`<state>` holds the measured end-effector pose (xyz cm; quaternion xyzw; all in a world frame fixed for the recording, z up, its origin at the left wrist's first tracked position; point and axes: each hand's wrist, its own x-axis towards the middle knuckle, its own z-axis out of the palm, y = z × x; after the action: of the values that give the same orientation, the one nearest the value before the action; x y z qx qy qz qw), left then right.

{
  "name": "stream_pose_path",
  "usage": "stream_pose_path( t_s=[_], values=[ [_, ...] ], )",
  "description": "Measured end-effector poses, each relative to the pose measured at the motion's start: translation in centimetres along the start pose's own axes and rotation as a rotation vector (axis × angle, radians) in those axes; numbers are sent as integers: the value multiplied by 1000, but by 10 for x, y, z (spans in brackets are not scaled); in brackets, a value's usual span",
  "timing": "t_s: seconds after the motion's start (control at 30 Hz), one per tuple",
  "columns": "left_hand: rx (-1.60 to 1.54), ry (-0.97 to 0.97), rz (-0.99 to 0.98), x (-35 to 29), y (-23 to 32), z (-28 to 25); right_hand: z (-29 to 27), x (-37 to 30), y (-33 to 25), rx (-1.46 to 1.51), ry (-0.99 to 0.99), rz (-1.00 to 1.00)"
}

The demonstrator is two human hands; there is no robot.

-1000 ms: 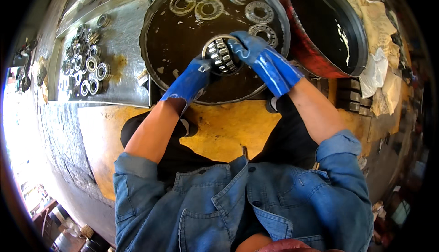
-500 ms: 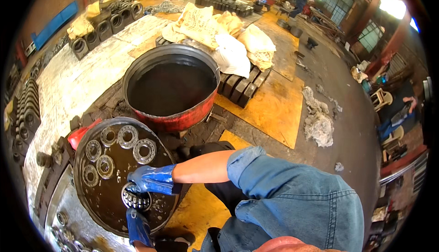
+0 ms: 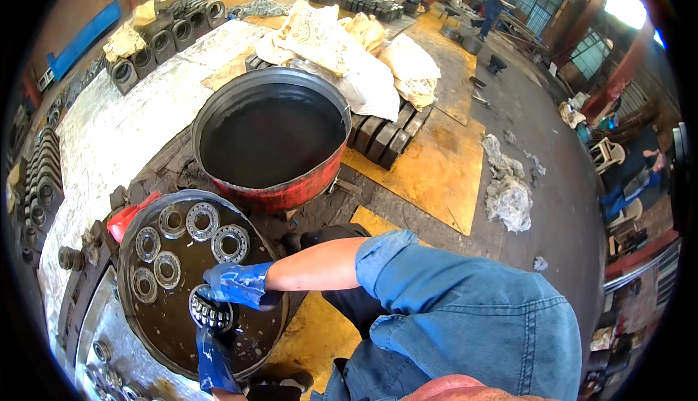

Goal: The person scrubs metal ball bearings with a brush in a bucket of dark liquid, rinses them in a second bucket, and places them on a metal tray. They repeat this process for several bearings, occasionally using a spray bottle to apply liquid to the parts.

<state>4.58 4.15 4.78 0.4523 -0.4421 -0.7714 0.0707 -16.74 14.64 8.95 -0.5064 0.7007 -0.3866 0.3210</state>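
Both my hands wear blue rubber gloves and work over a round metal tub (image 3: 125,321) of dark, murky liquid. Between them is a roller bearing (image 3: 211,316), tilted so that its shiny rollers show. My right hand (image 3: 236,285) is closed on the bearing's upper edge, its fingers partly hidden. From below, my left hand (image 3: 212,354) grips the lower edge; its fingertips are hard to see. Several other bearings lie toward the tub's far left, among them one bearing (image 3: 230,244) close to my right glove.
A larger red drum (image 3: 291,189) of dark liquid stands just beyond the tub. Sacks (image 3: 371,85) lie on dark metal blocks (image 3: 392,139) behind it. At lower left, a metal tray (image 3: 98,317) holds small rings. A red plastic item (image 3: 129,215) touches the tub's rim.
My hands and the bearing have shifted slightly left, and the bearing has turned a little. The distant person in dark clothes now stands more upright.
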Motion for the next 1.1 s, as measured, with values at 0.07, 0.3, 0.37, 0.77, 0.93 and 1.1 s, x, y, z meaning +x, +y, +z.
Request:
stream_pose_path(
  t_s=[0.07, 0.3, 0.37, 0.77, 0.93, 1.1],
  values=[
    [-13, 1, 15, -3, 4, 6, -1, 3, 4, -51, 25, -25],
    [-137, -31, 100, -28, 18, 1, -24, 13, -46, -15, -75, -59],
    [-154, -42, 101, -36, 30, 14, -19, 22, -24, -356, 14, -157],
    [-849, -343, 139, -18, 46, 28, 7, 38, -13, 27, 10, 130],
    [-970, -90, -43, -19, 60, 53, 7, 37, 6, 8, -19, 76],
    [-898, 30, -95, -18, 61, 52, 15, 38, 22, -20, -31, -38]
  ],
)
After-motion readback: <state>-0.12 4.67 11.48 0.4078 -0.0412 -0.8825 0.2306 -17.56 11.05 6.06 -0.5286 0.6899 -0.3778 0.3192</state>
